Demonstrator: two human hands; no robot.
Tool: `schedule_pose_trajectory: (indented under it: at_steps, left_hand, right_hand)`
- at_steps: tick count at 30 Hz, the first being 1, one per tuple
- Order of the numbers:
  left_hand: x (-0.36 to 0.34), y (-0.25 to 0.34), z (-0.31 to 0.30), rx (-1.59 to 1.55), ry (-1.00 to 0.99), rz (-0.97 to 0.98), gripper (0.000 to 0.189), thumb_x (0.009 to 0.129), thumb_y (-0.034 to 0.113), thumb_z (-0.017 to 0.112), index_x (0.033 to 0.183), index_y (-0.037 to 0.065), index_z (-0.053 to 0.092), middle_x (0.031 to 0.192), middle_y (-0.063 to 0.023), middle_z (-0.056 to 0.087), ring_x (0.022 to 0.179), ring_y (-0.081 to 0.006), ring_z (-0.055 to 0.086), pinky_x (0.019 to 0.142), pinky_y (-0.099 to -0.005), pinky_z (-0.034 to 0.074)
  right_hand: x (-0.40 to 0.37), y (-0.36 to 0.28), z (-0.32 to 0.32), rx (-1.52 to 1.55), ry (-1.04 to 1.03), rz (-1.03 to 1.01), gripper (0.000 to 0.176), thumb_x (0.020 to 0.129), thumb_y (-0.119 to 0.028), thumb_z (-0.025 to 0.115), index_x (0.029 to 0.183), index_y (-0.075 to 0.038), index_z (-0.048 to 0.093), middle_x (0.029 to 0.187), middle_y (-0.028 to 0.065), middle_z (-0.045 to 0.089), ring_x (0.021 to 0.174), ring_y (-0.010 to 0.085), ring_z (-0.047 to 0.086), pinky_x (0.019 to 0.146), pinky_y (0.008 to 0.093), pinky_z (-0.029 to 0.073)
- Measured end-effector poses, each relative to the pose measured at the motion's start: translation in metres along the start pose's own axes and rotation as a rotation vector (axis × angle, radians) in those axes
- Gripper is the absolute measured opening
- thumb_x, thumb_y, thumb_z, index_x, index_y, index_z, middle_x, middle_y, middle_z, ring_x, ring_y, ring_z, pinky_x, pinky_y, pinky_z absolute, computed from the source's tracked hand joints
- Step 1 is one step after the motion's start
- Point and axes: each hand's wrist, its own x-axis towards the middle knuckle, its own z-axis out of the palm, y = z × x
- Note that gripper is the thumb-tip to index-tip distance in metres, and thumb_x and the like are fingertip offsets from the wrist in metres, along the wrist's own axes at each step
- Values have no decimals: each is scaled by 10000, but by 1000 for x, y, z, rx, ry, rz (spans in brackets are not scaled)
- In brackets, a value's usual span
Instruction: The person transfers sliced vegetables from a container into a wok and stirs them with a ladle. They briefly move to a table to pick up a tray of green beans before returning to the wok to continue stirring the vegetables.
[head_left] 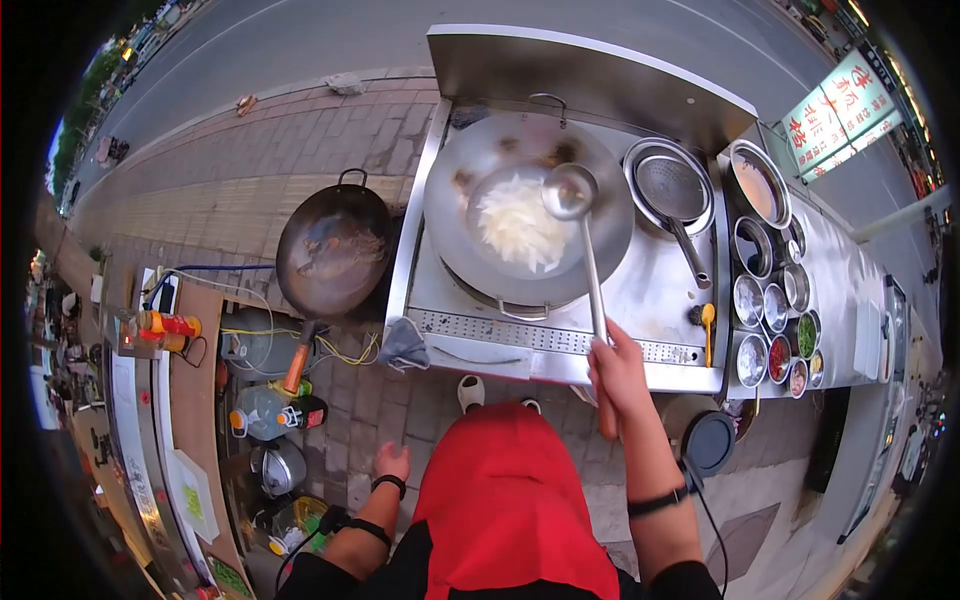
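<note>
My right hand (pixel 620 372) is wrapped round the handle of a long metal ladle (pixel 592 265). The ladle's bowl hangs over the right part of a large wok (pixel 455 240) on the steel stove. Pale, sliced white pieces (pixel 520 225) lie in liquid in the bottom of the wok. Low at my left side hangs my left hand (pixel 392 462), its fingers loosely apart and holding nothing. It is away from the stove, beside my red apron (pixel 515 490).
A dark wok (pixel 335 245) with a wooden handle sits left of the stove. To the right are a strainer (pixel 670 188) over a pot, a yellow-handled brush (pixel 708 330) and several metal bowls (pixel 752 360). Bottles (pixel 262 412) stand at lower left.
</note>
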Motion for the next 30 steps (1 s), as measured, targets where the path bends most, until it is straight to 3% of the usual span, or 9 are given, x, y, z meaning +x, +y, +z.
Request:
schedule_pose_trajectory:
  at_steps: [5,10,13,20,23,26,30]
  left_hand:
    - [-3,9,-21,-120,-12,-64,533,810,270,750,1230,1,564,1185,-193,611,1140,-303,584,979,-395,461]
    - [-3,-20,-15,-236,84,-68,510,806,264,744,1206,-5,579,1170,-204,614,1101,-311,598,952,-406,471]
    - [-9,-28,-19,-40,85,-110,465,827,223,716,1200,-11,564,1087,-147,636,995,-248,617,884,-357,489]
    - [6,-49,-7,-60,81,-126,497,817,234,709,1224,-9,559,1180,-181,610,1076,-282,594,940,-389,470]
    - [5,-11,-16,-63,70,-68,494,817,250,729,1208,-3,566,1172,-180,599,1065,-277,589,927,-400,473]
    - [-4,29,-26,-2,48,-60,559,815,301,695,1221,-63,569,1173,-258,621,1130,-376,587,989,-430,449]
    - [-13,52,-27,-134,24,-36,518,817,284,703,1205,-34,575,1143,-243,627,1099,-372,590,971,-448,453]
  right_hand:
    - [99,14,39,-108,26,11,364,914,-51,514,1275,-14,547,643,36,537,473,119,498,426,292,434]
    - [97,5,54,-25,4,38,352,909,-53,508,1253,-29,575,661,26,525,480,109,499,408,286,426]
    - [92,6,56,85,-40,105,344,917,-76,516,1254,-46,574,672,15,533,474,100,492,397,269,420]
    - [75,7,60,154,-138,221,348,931,-84,510,1275,-55,551,675,12,524,476,106,494,397,271,415]
    - [64,5,62,199,-184,270,330,940,-81,501,1267,-53,542,681,17,521,482,109,489,404,273,414]
    - [48,5,58,305,-256,339,308,950,-85,493,1254,-54,532,697,26,524,489,111,480,411,271,407]
    - [17,4,41,488,-314,448,293,966,-130,493,1249,-60,519,711,28,512,488,93,442,404,243,375]
